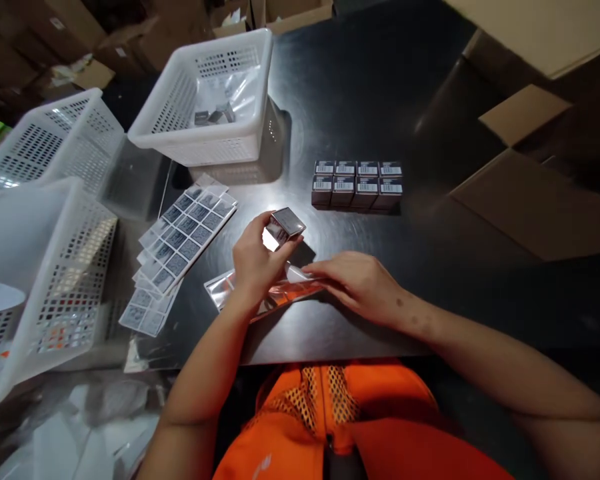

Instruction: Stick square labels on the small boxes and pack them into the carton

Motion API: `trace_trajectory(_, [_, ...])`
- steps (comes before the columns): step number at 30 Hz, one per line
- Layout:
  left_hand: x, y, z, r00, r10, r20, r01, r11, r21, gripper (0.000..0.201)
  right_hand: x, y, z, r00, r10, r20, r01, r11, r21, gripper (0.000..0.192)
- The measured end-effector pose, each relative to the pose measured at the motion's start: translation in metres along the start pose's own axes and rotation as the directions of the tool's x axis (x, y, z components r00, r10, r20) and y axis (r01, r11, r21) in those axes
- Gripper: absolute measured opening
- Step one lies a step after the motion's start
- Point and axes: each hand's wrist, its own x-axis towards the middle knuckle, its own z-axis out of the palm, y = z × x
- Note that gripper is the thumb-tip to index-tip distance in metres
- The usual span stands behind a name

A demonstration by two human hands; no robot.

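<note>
And a small, shiny, dark grey box (291, 221) is held by the left grip (256, 260), thumb and fingers clamped on its sides, tipped at an angle over the dark, polished metal surface (425, 230)! Just nearer the body, a long, silvery, reflective sheet (300, 291) is stretched out: its right-hand end is pinched in the right grip (363, 287), fingers brought together there, while its left part is crossed by the left wrist. A whitish flap (295, 273) is caught right at those fingertips; whether it belongs to the sheet cannot be told. Beyond the right grip, eight small dark boxes with barcode labels (343, 186) are lined up in two rows of four, packed close together! To the left of the left grip, grey-and-white printed sheets divided into rectangles (187, 238) are fanned out in an overlapping pile. Further past that grip, a white perforated plastic basket (200, 145) is seen, with a few small grey boxes (223, 113) and clear plastic film (246, 93) held inside. And well to the right of the right grip, an open brown cardboard box (545, 207) is spotted
</note>
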Motion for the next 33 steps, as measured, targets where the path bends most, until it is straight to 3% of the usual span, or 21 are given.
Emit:
trace_trajectory(3, [0.0, 0.0, -0.001, 1.0, -0.019, 0.007, 0.019, 1.0, -0.023, 0.05, 0.002, -0.001, 0.002, 0.997, -0.06, -0.043, 0.056, 0.996, -0.075, 0.016])
trace_trajectory(5, [0.001, 0.001, -0.001, 1.0, -0.029, 0.011, 0.03, 0.998, -0.059, 0.048, 0.003, -0.003, 0.002, 0.978, -0.171, -0.116, 0.151, 0.975, -0.162, 0.019])
trace_trajectory(8, [0.002, 0.002, -0.002, 0.998, -0.056, 0.041, 0.061, 0.988, -0.143, 0.047, 0.005, -0.01, -0.003, 0.886, -0.403, -0.229, 0.326, 0.893, -0.309, 0.016])
trace_trajectory(10, [0.002, 0.002, -0.002, 0.997, -0.062, 0.049, 0.07, 0.978, -0.197, 0.049, 0.004, -0.016, -0.009, 0.829, -0.499, -0.255, 0.433, 0.859, -0.273, 0.015])
trace_trajectory(12, [0.003, 0.001, -0.002, 0.999, -0.045, 0.015, 0.047, 0.968, -0.246, 0.051, 0.004, -0.021, -0.018, 0.823, -0.49, -0.286, 0.49, 0.868, -0.077, 0.019])
trace_trajectory(15, [0.003, -0.002, -0.001, 0.999, -0.038, -0.003, 0.035, 0.929, -0.369, 0.055, 0.004, -0.02, -0.029, 0.856, -0.298, -0.423, 0.443, 0.844, 0.302, 0.022])
trace_trajectory(18, [0.0, -0.002, -0.001, 0.989, -0.055, 0.139, 0.12, 0.847, -0.518, 0.062, 0.007, -0.011, -0.035, 0.823, 0.075, -0.563, 0.311, 0.77, 0.557, 0.003])
trace_trajectory(20, [-0.004, 0.0, 0.0, 0.977, -0.005, 0.211, 0.131, 0.799, -0.587, 0.06, 0.009, -0.005, -0.037, 0.787, 0.343, -0.512, 0.165, 0.684, 0.711, 0.011])
trace_trajectory(22, [-0.008, 0.003, 0.001, 0.964, 0.084, 0.251, 0.1, 0.763, -0.639, 0.055, 0.01, 0.0, -0.04, 0.777, 0.526, -0.346, -0.005, 0.555, 0.832, 0.017])
trace_trajectory(26, [-0.015, 0.01, 0.001, 0.922, 0.209, 0.326, 0.038, 0.788, -0.614, 0.052, 0.011, 0.001, -0.046, 0.785, 0.62, 0.007, -0.273, 0.335, 0.902, 0.057])
trace_trajectory(28, [-0.017, 0.012, -0.001, 0.924, 0.247, 0.292, -0.048, 0.833, -0.552, 0.053, 0.011, -0.001, -0.047, 0.778, 0.627, 0.036, -0.292, 0.31, 0.905, 0.067])
trace_trajectory(33, [-0.02, 0.015, -0.006, 0.928, 0.342, 0.151, -0.266, 0.887, -0.377, 0.058, 0.01, -0.005, -0.042, 0.745, 0.667, 0.01, -0.299, 0.32, 0.899, 0.072])
